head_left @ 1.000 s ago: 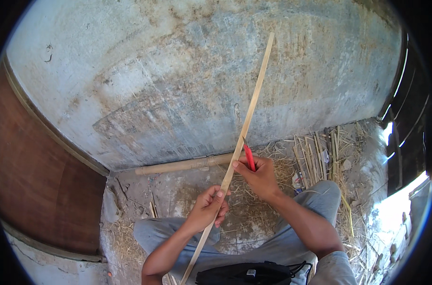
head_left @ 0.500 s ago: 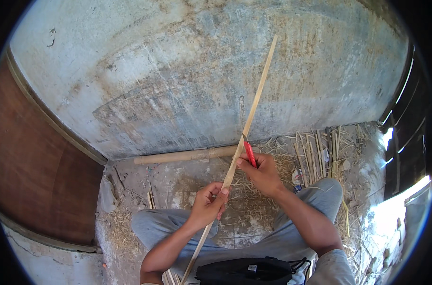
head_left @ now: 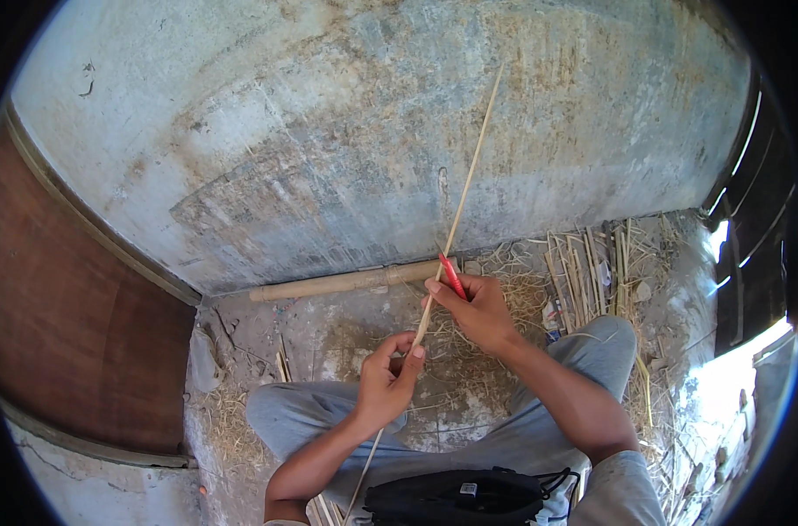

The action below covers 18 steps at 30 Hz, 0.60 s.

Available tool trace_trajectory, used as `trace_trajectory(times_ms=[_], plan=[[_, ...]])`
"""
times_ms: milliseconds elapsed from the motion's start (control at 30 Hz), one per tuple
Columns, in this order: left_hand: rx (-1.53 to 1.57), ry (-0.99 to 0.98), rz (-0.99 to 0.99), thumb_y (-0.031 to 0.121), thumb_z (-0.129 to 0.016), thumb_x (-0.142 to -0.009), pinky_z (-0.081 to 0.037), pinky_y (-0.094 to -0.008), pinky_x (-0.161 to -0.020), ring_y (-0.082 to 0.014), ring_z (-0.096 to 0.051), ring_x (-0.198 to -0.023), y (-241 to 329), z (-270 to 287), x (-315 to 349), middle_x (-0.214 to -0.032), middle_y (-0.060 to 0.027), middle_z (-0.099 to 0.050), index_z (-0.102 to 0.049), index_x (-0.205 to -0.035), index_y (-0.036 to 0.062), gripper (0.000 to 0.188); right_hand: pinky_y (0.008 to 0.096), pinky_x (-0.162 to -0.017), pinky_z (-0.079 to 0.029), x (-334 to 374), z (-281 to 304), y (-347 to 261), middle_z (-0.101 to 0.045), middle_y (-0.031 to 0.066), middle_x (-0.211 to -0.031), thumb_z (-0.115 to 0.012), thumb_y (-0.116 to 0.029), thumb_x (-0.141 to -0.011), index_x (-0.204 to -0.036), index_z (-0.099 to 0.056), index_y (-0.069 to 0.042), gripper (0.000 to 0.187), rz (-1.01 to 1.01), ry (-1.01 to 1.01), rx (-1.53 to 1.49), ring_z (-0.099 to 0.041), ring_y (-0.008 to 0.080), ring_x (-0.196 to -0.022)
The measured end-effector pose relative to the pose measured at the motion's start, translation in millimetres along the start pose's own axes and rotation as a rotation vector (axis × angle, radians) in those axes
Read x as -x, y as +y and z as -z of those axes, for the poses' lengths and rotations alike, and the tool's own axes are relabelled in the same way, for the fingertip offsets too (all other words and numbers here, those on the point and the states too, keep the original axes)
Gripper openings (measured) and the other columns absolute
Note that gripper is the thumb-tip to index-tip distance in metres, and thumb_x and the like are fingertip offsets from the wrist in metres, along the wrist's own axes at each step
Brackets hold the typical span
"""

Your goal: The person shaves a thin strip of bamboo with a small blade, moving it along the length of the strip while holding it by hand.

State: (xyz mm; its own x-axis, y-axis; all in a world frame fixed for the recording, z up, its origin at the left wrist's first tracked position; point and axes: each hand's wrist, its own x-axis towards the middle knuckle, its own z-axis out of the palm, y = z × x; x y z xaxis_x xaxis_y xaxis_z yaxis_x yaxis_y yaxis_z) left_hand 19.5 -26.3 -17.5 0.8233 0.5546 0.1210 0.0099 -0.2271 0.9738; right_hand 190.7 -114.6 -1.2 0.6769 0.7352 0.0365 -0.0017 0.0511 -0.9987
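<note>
A long, thin bamboo strip [head_left: 471,182] slants from my lap up in front of the wall, its narrow edge facing me. My left hand [head_left: 388,377] pinches it low down between thumb and fingers. Farther up the strip, my right hand [head_left: 476,314] is closed round a red utility knife [head_left: 452,275]. The knife's tip end lies against the strip, and its blade is hard to make out. My right thumb and fingers also meet the strip just below the knife.
A bamboo pole [head_left: 346,285] lies along the foot of the stained wall [head_left: 329,158]. Split bamboo sticks [head_left: 583,276] and shavings [head_left: 521,307] cover the floor at right. A black bag [head_left: 451,500] rests at my lap. A brown panel [head_left: 74,307] stands at left.
The strip has turned from its broad face to its narrow edge. My right hand and the knife have shifted slightly left and down along it. My left hand keeps its pinch.
</note>
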Motion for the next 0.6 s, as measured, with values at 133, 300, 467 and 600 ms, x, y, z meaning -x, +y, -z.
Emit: trace_trajectory(times_ms=[133, 300, 467, 600], plan=[[-0.005, 0.021, 0.026, 0.016, -0.058, -0.1, -0.03, -0.0193, -0.047, 0.0016, -0.042, -0.058, -3.5, -0.6, -0.2, -0.079, 0.0034, -0.056, -0.059, -0.116, -0.0018, 0.024, 0.0254, -0.05, -0.031, -2.1, 1.6, 8.8, -0.047, -0.0086, -0.061, -0.067, -0.033, -0.094, -0.09, -0.074, -0.002, 0.033, 0.0, -0.014, 0.035, -0.039, 0.0017, -0.059], [0.012, -0.078, 0.146, 0.025, -0.05, -0.104, -0.031, -0.0187, -0.048, -0.001, -0.039, -0.056, -9.9, 4.3, 1.0, -0.072, 0.0047, -0.049, -0.06, -0.119, 0.0014, 0.029, 0.0288, -0.051, -0.036, 1.0, 6.1, -5.9, -0.052, -0.0011, -0.057, -0.064, -0.035, -0.095, -0.094, -0.073, -0.001, 0.035, 0.046, -0.079, 0.311, -0.047, 0.0088, -0.053], [0.007, -0.042, 0.126, 0.028, -0.046, -0.106, -0.03, -0.0194, -0.047, -0.0011, -0.036, -0.054, -12.4, 8.8, -0.4, -0.066, 0.0067, -0.042, -0.06, -0.117, 0.0008, 0.032, 0.0368, -0.057, -0.047, 7.8, 3.6, -0.5, -0.062, 0.0157, -0.067, -0.057, -0.028, -0.098, -0.111, -0.067, 0.001, 0.032, 0.489, 0.081, 0.566, -0.063, 0.0243, -0.058], [-0.01, -0.037, 0.09, 0.031, -0.044, -0.106, -0.029, -0.0203, -0.047, -0.0016, -0.035, -0.053, -5.5, 14.3, -0.7, -0.065, 0.0069, -0.04, -0.059, -0.117, -0.0003, 0.036, 0.036, -0.057, -0.049, 9.2, 5.5, -6.8, -0.062, 0.0147, -0.067, -0.051, -0.025, -0.101, -0.119, -0.064, 0.001, 0.034, 0.543, 0.084, 0.587, -0.063, 0.0244, -0.058]])
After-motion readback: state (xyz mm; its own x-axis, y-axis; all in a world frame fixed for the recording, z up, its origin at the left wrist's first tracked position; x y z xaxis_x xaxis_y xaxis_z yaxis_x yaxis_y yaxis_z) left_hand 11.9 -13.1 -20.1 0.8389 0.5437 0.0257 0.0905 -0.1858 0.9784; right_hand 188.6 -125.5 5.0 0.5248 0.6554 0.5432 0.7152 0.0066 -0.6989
